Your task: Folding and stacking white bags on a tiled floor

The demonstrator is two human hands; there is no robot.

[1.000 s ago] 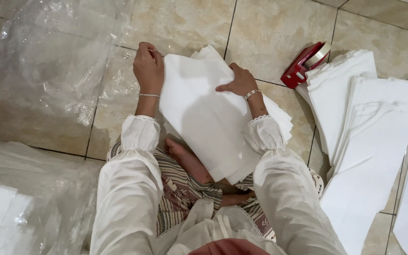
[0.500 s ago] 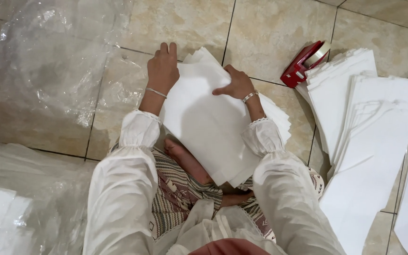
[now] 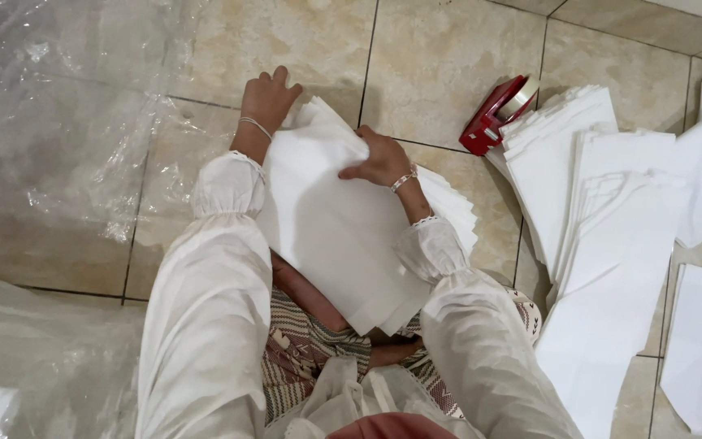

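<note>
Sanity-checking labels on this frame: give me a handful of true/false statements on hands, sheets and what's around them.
1. The right hand rests on top of the stack of white sheets. True.
2. The left hand holds the red tape dispenser. False: it sits at the stack's upper left edge; the dispenser lies on the tiled floor, untouched.
3. More white sheets are piled to the right of the stack. True.
4. Clear plastic sheeting covers the floor on the right side. False: it lies on the left.
5. Both wrists are bare. False: each wears a thin bracelet.
</note>
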